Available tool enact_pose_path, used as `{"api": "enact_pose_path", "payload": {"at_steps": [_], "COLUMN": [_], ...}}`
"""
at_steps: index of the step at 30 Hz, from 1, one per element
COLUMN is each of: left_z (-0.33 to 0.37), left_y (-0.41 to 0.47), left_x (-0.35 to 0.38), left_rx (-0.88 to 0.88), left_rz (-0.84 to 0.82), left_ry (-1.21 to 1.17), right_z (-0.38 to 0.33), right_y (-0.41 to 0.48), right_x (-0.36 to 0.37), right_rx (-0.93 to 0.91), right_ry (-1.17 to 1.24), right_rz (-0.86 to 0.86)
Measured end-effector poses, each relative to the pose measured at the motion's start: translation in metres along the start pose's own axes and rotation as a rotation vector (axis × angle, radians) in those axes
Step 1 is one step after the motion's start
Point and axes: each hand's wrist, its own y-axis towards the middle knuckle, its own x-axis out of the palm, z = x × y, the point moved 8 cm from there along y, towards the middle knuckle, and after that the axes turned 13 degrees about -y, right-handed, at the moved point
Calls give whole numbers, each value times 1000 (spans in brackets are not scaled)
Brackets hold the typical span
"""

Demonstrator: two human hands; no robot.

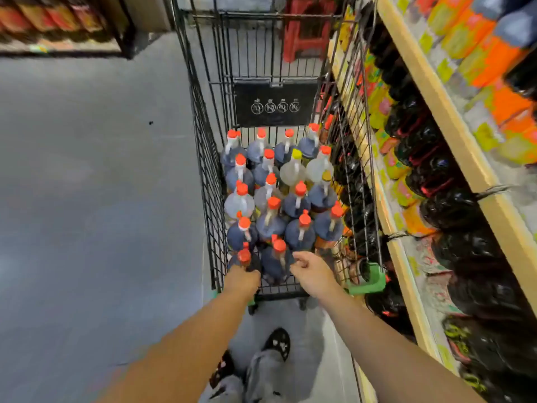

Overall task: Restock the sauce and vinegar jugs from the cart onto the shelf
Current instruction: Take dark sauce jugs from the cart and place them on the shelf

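Note:
The black wire cart (209,175) holds several jugs with orange caps, most filled with dark sauce (299,234) and a few with pale vinegar (293,170). My left hand (242,279) reaches over the cart's near end and grips the nearest left dark sauce jug (244,257), its fingertips hidden behind the jug. My right hand (312,274) hovers beside the nearest middle dark jug (277,260), fingers loosely curled and holding nothing. The shelf (436,117) runs along the right, packed with dark bottles (430,170).
The cart stands tight against the shelf's lower tier; its green handle end (367,282) is by my right wrist. A red stool (308,27) stands beyond the cart. Grey floor (101,184) stretches to the left. My feet (277,343) are just behind the cart.

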Motion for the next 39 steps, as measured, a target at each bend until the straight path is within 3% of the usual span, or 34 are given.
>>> {"api": "enact_pose_path", "payload": {"at_steps": [4, 9, 12, 15, 18, 21, 23, 30, 34, 39], "left_z": [-1, -12, -13, -12, -15, -6, 5, 65, 116, 179], "left_y": [20, 41, 47, 49, 49, 44, 38, 4, -17, -49], "left_x": [7, 16, 13, 13, 6, 1, -6, -14, -18, -22], "left_rx": [-50, -19, 33, 16, -91, -133, -115, -56, 74, 303], "left_rz": [-85, -125, -67, -69, -30, 2, 13, -114, -213, -272], "left_ry": [125, 442, 570, 563, 384, 120, 66, 106, 210, 376], "right_z": [-7, 8, 22, 27, 27, 21, 19, 7, -1, -23], "right_y": [22, 38, 48, 53, 59, 62, 59, 38, 14, -29], "right_x": [8, 24, 35, 54, 61, 57, 54, 9, -27, -87], "right_rx": [-31, 51, 91, 103, 106, 95, 115, 74, 45, 51], "right_ry": [-335, -268, -287, -227, -103, -26, -22, 20, 34, 167], "right_rz": [-69, -142, -177, -262, -266, -199, -136, 35, 89, 321]}}
